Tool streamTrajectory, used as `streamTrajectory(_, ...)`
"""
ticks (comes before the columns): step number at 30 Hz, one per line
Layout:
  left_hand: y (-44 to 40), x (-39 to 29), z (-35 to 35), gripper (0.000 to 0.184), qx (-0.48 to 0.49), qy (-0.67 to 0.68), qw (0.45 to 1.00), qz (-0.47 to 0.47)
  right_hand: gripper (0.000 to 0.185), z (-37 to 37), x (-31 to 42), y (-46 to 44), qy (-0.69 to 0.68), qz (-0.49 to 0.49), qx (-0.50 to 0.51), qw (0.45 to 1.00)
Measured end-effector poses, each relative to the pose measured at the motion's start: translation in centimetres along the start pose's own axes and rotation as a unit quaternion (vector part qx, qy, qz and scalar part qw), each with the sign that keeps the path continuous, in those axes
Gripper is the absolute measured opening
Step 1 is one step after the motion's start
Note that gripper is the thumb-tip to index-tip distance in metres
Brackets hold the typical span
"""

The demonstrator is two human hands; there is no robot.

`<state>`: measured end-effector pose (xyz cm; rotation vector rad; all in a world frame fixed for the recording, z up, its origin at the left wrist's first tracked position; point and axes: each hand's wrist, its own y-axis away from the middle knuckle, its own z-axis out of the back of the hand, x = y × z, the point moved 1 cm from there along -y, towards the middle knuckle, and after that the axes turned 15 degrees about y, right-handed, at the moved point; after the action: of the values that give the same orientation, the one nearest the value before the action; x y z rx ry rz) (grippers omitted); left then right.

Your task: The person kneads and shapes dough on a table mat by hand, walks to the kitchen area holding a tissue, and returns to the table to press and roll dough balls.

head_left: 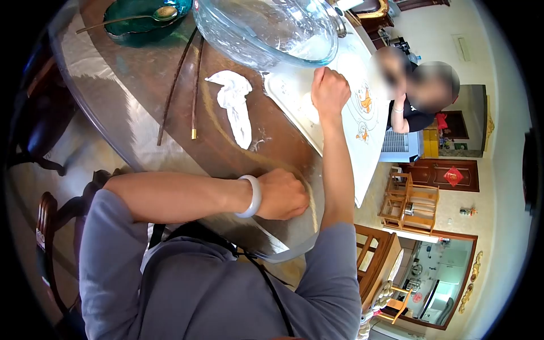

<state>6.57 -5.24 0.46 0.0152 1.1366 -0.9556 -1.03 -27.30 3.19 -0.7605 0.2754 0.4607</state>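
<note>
My left hand, with a pale bangle at the wrist, rests closed on the table near its front edge. Its fingers curl underneath, so anything inside is hidden. Further out, my right hand is closed in a fist over a white mat printed with orange figures. Its knuckles come right up to the rim of a large clear glass bowl; whether they touch, I cannot tell. The bowl has white smears inside. A crumpled white tissue lies on the table left of the mat.
Two dark chopsticks lie left of the tissue. A green glass bowl with a spoon across it stands at the upper left. Two people are beyond the mat. A wooden chair stands at left.
</note>
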Motion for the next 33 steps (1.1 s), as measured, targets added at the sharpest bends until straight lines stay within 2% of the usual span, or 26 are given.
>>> streamTrajectory(2,0.0,-0.3,0.2,0.027,0.014,-0.003,1.000,-0.003,0.036,-1.2,-0.1,-0.8,0.028,-0.007,0.034,0.999)
streamTrajectory(5,0.0,0.2,0.3,0.026,-0.042,0.024,0.997,-0.056,0.039,-1.3,-0.1,-1.2,0.034,-0.017,0.085,0.996)
streamTrajectory(8,-0.2,0.5,1.0,0.026,-0.027,0.018,0.999,-0.012,0.046,-0.5,-1.0,-0.9,-0.107,-0.119,0.219,0.963)
streamTrajectory(9,-0.3,0.5,1.3,0.026,-0.026,0.010,1.000,-0.009,0.056,-0.7,-1.8,-0.5,-0.171,-0.224,0.219,0.934)
streamTrajectory(12,-0.4,0.6,1.3,0.027,-0.034,-0.007,0.999,-0.003,0.063,-1.7,-6.4,0.9,-0.203,-0.334,0.282,0.876)
streamTrajectory(15,-0.4,0.7,0.8,0.026,-0.031,-0.020,0.999,-0.013,0.069,-1.4,-7.0,3.5,-0.174,-0.259,0.343,0.886)
streamTrajectory(16,-0.4,0.7,0.8,0.026,-0.032,-0.019,0.999,-0.015,0.066,-0.2,-6.0,4.5,-0.196,-0.228,0.273,0.914)
streamTrajectory(18,-0.3,0.6,0.9,0.026,-0.028,-0.017,0.999,-0.011,0.060,2.0,-4.2,5.5,-0.219,-0.299,0.269,0.889)
streamTrajectory(21,-0.3,0.6,1.0,0.026,-0.017,-0.019,1.000,-0.001,0.053,3.8,-3.0,6.0,-0.243,-0.374,0.202,0.872)
streamTrajectory(25,-0.3,0.6,1.0,0.027,-0.032,-0.017,0.999,-0.010,0.044,4.7,-4.2,6.5,-0.202,-0.317,0.158,0.913)
streamTrajectory(28,-0.3,0.6,0.8,0.027,-0.040,-0.023,0.999,-0.015,0.044,4.4,-8.7,6.3,-0.297,-0.254,0.258,0.884)
streamTrajectory(33,-0.2,0.2,0.7,0.026,-0.018,-0.018,1.000,-0.018,0.044,0.9,-12.1,7.3,-0.334,-0.281,0.371,0.820)
